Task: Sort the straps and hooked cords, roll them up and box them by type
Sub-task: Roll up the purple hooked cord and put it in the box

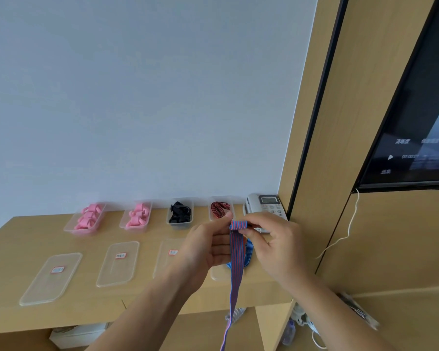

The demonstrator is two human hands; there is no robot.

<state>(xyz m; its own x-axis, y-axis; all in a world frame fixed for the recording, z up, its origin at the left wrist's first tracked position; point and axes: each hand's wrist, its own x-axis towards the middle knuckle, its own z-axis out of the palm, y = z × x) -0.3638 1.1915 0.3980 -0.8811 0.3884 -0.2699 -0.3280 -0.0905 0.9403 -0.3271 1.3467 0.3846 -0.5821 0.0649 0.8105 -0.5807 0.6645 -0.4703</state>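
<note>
Both hands hold a red-and-blue striped strap (236, 259) above the desk's right end. My left hand (208, 244) and my right hand (271, 241) pinch its rolled top end (238, 225) between fingertips. The rest of the strap hangs straight down past the desk's front edge. Along the wall stand clear boxes: two with pink rolled straps (88, 217) (137, 215), one with black cords (180, 212), one with a red striped strap (219, 209). A blue striped strap (249, 252) lies on the desk, partly hidden behind my hands.
Several clear lids with red labels (53, 277) (119, 262) (167, 254) lie flat on the wooden desk (15, 239). A grey desk phone (265, 205) sits at the back right corner. A dark screen (411, 122) hangs on the right wall. A white cable (345, 231) dangles beneath it.
</note>
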